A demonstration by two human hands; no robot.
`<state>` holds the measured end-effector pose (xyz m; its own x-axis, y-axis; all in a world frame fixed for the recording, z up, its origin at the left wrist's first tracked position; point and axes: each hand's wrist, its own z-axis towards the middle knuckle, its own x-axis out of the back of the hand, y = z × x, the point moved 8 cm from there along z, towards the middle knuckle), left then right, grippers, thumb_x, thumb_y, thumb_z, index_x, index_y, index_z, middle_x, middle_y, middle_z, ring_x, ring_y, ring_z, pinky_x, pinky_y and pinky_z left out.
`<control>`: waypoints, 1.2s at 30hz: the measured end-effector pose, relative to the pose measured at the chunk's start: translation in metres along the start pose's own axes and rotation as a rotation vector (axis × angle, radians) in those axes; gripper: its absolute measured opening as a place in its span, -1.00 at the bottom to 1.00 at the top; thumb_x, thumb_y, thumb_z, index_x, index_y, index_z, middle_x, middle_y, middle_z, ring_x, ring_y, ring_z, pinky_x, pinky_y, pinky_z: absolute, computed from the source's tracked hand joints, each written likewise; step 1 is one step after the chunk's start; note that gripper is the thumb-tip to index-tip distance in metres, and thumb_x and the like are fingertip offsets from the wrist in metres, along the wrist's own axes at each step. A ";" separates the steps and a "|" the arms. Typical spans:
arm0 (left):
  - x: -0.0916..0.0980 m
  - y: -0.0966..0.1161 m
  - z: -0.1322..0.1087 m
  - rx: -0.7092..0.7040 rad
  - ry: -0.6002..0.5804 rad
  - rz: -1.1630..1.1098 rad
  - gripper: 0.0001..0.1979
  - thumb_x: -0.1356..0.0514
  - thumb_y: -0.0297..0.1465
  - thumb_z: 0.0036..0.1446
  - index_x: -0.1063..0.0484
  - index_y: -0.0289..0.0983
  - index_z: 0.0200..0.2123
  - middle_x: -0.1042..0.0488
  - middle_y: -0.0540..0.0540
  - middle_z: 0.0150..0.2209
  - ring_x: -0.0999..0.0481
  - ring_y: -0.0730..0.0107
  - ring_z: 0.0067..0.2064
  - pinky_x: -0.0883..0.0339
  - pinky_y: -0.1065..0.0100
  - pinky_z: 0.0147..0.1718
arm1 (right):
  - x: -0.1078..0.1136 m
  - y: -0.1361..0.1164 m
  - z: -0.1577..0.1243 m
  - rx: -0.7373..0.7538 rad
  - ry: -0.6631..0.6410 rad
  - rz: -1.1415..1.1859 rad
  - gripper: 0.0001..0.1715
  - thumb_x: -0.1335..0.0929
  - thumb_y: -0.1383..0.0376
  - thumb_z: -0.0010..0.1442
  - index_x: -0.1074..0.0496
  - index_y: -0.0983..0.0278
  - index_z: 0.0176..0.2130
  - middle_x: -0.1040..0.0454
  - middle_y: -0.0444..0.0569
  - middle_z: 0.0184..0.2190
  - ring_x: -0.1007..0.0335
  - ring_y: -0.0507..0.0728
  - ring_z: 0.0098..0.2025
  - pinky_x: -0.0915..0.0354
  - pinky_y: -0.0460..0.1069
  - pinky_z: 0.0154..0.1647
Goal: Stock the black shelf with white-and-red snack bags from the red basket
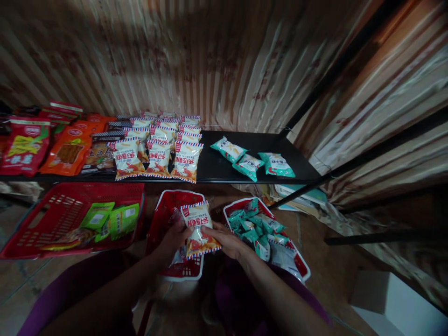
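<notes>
Between my two hands is a white and orange snack bag [199,228] with a striped edge, held above the middle red basket [168,199]. My left hand [177,238] grips its left side, and my right hand [227,239] grips its right side with the thumb on the front. Matching snack bags [158,156] stand in rows on the black shelf [224,175] just beyond. To their right on the shelf lie several teal snack bags [229,149]. More teal packets [250,224] fill the right basket [304,268] beside my right hand.
Red pouches [26,147], orange pouches [68,149] and dark pouches [100,151] crowd the shelf's left end. A larger red basket [31,228] holds green packets [124,221]. Black rack bars [336,170] slant at the right, above a white box [395,303] on the floor.
</notes>
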<state>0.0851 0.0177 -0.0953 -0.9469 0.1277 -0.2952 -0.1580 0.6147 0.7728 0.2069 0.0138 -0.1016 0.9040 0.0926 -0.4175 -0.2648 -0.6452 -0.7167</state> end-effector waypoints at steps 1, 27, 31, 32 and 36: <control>-0.006 0.006 -0.001 -0.020 -0.020 -0.002 -0.55 -0.32 -0.11 -0.19 -0.39 -0.27 -0.27 -0.55 -0.10 -0.36 -0.56 0.22 -0.32 -0.40 0.25 -0.29 | 0.001 -0.007 -0.003 0.028 0.004 0.000 -0.42 -0.54 0.07 -0.21 -0.47 0.34 -0.23 -0.57 -0.02 -0.39 -0.50 0.10 -0.38 -0.33 0.01 -0.21; -0.051 0.063 0.073 -0.228 -0.069 -0.014 -0.67 -0.24 -0.18 0.00 -0.40 -0.27 -0.22 -0.55 -0.12 -0.20 -0.54 0.20 -0.17 -0.35 0.23 -0.11 | 0.073 -0.174 -0.046 0.988 0.850 -0.897 -0.66 -0.20 0.22 0.24 -0.42 0.19 -0.06 -0.54 0.04 -0.21 -0.44 0.21 -0.14 -0.30 0.14 -0.03; -0.044 0.063 0.071 -0.231 -0.062 0.027 -0.64 -0.26 -0.13 -0.05 -0.41 -0.26 -0.26 -0.55 -0.13 -0.21 -0.53 0.17 -0.17 -0.36 0.21 -0.12 | 0.039 -0.219 0.001 1.041 0.700 -1.389 -0.57 -0.20 0.32 0.21 -0.39 0.24 0.04 -0.43 0.04 0.04 -0.23 0.21 0.14 -0.14 0.16 0.18; -0.044 0.061 0.071 -0.226 -0.061 0.032 -0.63 -0.27 -0.12 -0.07 -0.41 -0.26 -0.27 -0.55 -0.14 -0.22 -0.53 0.16 -0.18 -0.37 0.21 -0.13 | 0.035 -0.227 0.017 1.013 0.664 -1.491 -0.55 -0.20 0.34 0.20 -0.37 0.26 0.07 -0.36 0.04 0.11 -0.12 0.22 0.21 -0.09 0.18 0.21; -0.040 0.058 0.072 -0.234 -0.033 0.046 -0.61 -0.27 -0.09 -0.09 -0.40 -0.26 -0.28 -0.55 -0.15 -0.22 -0.53 0.15 -0.17 -0.35 0.21 -0.11 | 0.042 -0.243 0.071 0.822 0.649 -1.748 -0.53 -0.21 0.34 0.19 -0.36 0.29 0.09 -0.17 0.07 0.24 0.15 0.32 0.33 0.00 0.27 0.22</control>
<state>0.1340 0.1041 -0.0794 -0.9456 0.1789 -0.2718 -0.1793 0.4107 0.8940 0.2851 0.2279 0.0155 0.2244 -0.2421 0.9440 0.9530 0.2568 -0.1606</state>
